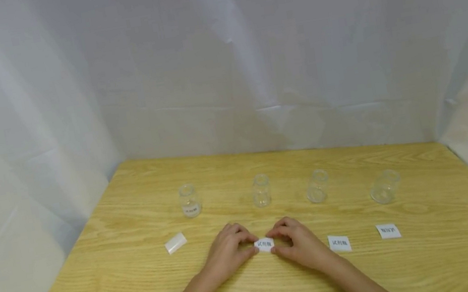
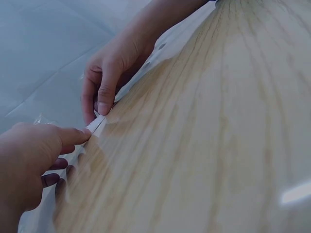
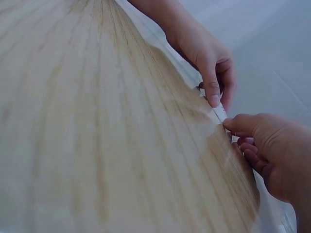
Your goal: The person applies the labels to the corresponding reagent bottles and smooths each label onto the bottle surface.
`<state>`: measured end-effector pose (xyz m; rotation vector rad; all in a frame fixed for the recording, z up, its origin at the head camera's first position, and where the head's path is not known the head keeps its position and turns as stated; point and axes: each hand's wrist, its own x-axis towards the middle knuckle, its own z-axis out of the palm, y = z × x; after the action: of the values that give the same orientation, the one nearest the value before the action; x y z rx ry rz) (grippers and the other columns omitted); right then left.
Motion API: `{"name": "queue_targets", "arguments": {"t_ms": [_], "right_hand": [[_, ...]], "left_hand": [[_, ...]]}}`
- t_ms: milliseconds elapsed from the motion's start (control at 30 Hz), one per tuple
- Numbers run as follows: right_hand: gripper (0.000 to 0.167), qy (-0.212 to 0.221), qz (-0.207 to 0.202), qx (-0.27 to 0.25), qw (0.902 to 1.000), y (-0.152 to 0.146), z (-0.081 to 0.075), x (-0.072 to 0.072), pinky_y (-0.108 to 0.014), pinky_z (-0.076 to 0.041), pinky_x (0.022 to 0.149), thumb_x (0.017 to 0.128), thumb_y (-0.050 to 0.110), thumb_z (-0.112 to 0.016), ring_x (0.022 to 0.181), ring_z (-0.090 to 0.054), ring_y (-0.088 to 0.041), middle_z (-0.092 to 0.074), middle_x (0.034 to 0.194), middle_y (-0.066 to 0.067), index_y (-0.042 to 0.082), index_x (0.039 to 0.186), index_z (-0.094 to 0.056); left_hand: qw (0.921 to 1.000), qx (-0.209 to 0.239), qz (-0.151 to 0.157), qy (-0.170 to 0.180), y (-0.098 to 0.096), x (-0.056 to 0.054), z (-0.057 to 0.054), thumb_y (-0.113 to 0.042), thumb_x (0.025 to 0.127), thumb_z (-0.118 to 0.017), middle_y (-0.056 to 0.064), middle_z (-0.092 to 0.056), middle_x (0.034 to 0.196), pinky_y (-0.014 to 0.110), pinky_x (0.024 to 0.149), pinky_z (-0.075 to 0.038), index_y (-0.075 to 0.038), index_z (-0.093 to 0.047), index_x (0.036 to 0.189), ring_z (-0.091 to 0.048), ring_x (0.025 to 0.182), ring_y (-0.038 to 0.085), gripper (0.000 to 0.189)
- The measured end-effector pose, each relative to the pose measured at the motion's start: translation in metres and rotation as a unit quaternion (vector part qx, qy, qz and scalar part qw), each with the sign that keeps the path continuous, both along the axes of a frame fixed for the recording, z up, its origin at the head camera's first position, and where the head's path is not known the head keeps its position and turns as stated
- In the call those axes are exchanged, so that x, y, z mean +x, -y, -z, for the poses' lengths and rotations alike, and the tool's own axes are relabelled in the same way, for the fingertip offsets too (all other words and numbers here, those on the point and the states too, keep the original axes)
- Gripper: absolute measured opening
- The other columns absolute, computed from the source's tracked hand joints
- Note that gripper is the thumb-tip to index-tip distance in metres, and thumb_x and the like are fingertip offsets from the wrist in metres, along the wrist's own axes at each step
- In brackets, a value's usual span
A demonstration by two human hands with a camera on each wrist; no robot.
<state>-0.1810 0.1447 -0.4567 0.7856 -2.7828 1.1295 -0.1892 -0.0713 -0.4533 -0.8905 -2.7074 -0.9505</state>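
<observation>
A small white label (image 1: 264, 244) with dark printed characters is held between both hands, low over the wooden table. My left hand (image 1: 228, 253) pinches its left edge between thumb and fingers. On the opposite edge, my right hand (image 1: 300, 245) does the same. In the left wrist view the label (image 2: 95, 124) appears edge-on as a thin white strip between the thumbs. Beyond the hands stands a clear glass bottle (image 1: 261, 191), upright. To its left, another glass bottle (image 1: 189, 201) bears a white label with printed characters low on its side.
Two more clear bottles stand to the right, one bottle (image 1: 316, 187) nearer the middle and one bottle (image 1: 385, 187) farther out. Two printed labels, a near label (image 1: 339, 243) and a far label (image 1: 388, 231), lie right of my hands. A blank white slip (image 1: 176, 243) lies left.
</observation>
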Motion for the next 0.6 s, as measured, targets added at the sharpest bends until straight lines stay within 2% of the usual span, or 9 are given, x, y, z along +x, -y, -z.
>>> {"name": "queue_targets", "arguments": {"t_ms": [133,267,333,400,533,600], "right_hand": [[0.026,-0.004,0.003,-0.002,1.0,-0.0001,-0.0001,0.0,-0.028,-0.046,0.074,0.081,0.021,-0.072,0.087,-0.048,-0.013,-0.052,0.103,0.004,0.011,0.104,-0.066],[0.027,-0.004,0.007,-0.018,0.9998,0.0005,-0.0002,0.0005,-0.027,-0.046,0.071,0.079,0.015,-0.073,0.084,-0.049,-0.012,-0.053,0.096,0.006,0.011,0.104,-0.064],[0.027,0.0,0.007,-0.035,0.9994,0.0012,0.0003,0.0002,-0.026,-0.046,0.07,0.078,0.01,-0.073,0.081,-0.051,-0.011,-0.054,0.091,0.007,0.01,0.104,-0.063],[0.026,0.008,0.008,-0.055,0.9984,0.0018,0.0013,-0.0006,-0.026,-0.047,0.068,0.079,0.006,-0.072,0.078,-0.053,-0.01,-0.056,0.086,0.006,0.009,0.103,-0.063],[0.023,0.022,0.013,-0.095,0.9952,0.0027,0.0021,-0.0013,-0.025,-0.048,0.067,0.081,0.002,-0.068,0.074,-0.056,-0.01,-0.06,0.082,0.002,0.008,0.102,-0.063],[0.022,0.025,0.019,-0.115,0.9929,0.0033,0.0015,-0.0011,-0.025,-0.048,0.066,0.081,0.001,-0.067,0.074,-0.056,-0.011,-0.061,0.082,0.0,0.007,0.102,-0.064]], "left_hand": [[1.0,0.006,0.0,-0.001,-0.0005,0.0002,0.0002,-0.023,0.077,-0.074,-0.007,-0.057,0.093,0.025,0.07,-0.042,-0.014,-0.07,0.093,-0.046,0.082,0.008,0.019],[0.9999,0.01,-0.006,0.004,-0.0014,0.0002,0.0006,-0.023,0.076,-0.075,-0.007,-0.057,0.095,0.027,0.072,-0.044,-0.013,-0.069,0.097,-0.048,0.085,0.009,0.023],[0.9998,0.015,-0.01,0.007,-0.0019,0.0003,0.0008,-0.023,0.076,-0.075,-0.006,-0.058,0.097,0.029,0.076,-0.044,-0.013,-0.068,0.098,-0.05,0.088,0.011,0.026],[0.9996,0.023,-0.011,0.011,-0.0024,-0.0001,0.0008,-0.022,0.075,-0.076,-0.005,-0.06,0.098,0.035,0.086,-0.042,-0.013,-0.067,0.1,-0.052,0.09,0.012,0.028],[0.9962,0.07,-0.013,0.049,-0.0037,-0.0014,0.001,-0.015,0.076,-0.074,-0.005,-0.064,0.091,0.045,0.101,-0.028,-0.01,-0.065,0.103,-0.055,0.084,0.011,0.029],[0.9886,0.119,-0.014,0.091,-0.0045,-0.002,0.0013,-0.012,0.079,-0.072,-0.004,-0.064,0.086,0.045,0.097,-0.034,-0.008,-0.065,0.103,-0.056,0.079,0.011,0.025]]}}
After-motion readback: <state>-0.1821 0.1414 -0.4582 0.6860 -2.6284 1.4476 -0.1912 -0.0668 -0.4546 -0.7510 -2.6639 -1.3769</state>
